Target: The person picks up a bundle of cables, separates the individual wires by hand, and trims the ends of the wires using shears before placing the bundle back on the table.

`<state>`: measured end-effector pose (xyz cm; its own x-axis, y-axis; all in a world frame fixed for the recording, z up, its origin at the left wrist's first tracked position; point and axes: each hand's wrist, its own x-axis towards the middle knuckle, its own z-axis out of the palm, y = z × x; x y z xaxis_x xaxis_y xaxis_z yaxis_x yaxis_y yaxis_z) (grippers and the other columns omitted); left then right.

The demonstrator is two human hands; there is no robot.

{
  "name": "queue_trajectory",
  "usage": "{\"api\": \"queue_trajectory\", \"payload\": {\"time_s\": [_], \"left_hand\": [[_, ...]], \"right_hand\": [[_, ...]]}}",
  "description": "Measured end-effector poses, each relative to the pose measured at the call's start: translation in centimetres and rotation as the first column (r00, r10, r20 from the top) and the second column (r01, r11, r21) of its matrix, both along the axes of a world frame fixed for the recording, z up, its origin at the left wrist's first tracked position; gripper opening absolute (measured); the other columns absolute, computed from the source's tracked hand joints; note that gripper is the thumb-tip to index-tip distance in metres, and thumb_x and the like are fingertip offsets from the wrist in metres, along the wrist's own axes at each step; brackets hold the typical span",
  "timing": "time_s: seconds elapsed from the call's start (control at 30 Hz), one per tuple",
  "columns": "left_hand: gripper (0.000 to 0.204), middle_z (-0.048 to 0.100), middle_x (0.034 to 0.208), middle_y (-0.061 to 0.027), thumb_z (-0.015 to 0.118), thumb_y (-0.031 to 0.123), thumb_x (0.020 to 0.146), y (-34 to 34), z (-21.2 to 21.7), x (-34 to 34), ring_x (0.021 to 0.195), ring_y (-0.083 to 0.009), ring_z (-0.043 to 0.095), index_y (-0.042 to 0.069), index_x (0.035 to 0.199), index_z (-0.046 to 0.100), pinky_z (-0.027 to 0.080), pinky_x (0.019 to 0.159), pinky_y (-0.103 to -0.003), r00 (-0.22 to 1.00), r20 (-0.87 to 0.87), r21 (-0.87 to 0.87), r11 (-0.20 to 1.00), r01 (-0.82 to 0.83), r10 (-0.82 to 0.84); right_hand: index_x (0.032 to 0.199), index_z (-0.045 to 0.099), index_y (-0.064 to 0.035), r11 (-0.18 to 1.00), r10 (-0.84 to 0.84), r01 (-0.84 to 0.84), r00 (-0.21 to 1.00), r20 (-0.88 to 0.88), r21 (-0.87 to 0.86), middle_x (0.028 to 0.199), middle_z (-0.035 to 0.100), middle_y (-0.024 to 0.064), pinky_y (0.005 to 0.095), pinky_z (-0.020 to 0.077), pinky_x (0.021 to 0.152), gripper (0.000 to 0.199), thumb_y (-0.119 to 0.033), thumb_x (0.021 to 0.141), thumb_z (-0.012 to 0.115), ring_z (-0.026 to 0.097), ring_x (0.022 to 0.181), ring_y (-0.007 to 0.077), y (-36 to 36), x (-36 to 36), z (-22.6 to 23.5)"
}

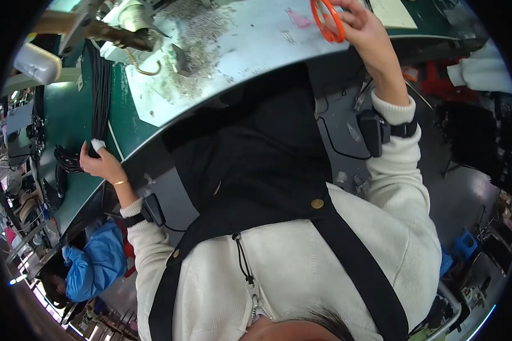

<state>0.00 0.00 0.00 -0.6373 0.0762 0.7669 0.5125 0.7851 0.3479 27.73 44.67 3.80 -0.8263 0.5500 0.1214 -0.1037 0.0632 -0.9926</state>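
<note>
At the left of the green bench, my left hand [103, 164] is closed at the white-wrapped end of a long bundle of black cables [100, 91]. The bundle runs away from me along the bench. My right hand [363, 25] reaches to the far right over the pale work surface [250, 51]. Its curled fingers hold an orange ring [339, 29], perhaps a roll of tape; the fingertips are partly hidden. A scrap of pink film [298, 19] lies left of the ring.
A machine [133, 25] stands at the far left of the pale surface, with many small metallic bits [196, 34] scattered by it. More coiled black cable [68, 159] lies beyond my left hand. A person in blue [96, 261] sits at lower left; a pale sleeve [486, 73] shows at right.
</note>
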Motion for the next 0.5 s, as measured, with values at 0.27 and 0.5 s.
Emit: {"api": "queue_trajectory", "payload": {"time_s": [0.27, 0.5], "left_hand": [[0.035, 0.051, 0.094, -0.0156, 0.061, 0.027, 0.074, 1.0, -1.4, 1.7, 0.087, -0.0298, 0.046, 0.0, 0.096, 0.056, 0.034, 0.081, -0.038, 0.981, -0.064, -0.039, 0.982, -0.185, 0.182], [0.034, 0.051, 0.096, -0.0129, 0.063, 0.025, 0.071, 1.8, -0.8, 3.4, 0.09, -0.0287, 0.046, 0.004, 0.097, 0.054, 0.033, 0.081, -0.038, 0.956, -0.097, -0.07, 0.956, -0.284, 0.277]], "right_hand": [[0.104, 0.042, -0.0032, 0.986, 0.042, 0.002, 0.965, -0.26, 0.165, 0.087, 0.051, 0.0008, 0.0205, 0.0386, 0.072, 0.038, -0.007, 0.072, 0.061, 0.05, 0.077, 0.0066, 0.6, -0.2, -3.8], [0.093, 0.052, -0.0001, 0.888, -0.264, 0.273, 0.961, -0.077, 0.369, 0.072, 0.045, -0.0029, 0.0181, 0.0357, 0.057, 0.019, -0.013, 0.081, 0.058, 0.042, 0.062, 0.0052, -1.2, -0.2, -5.9]]}}
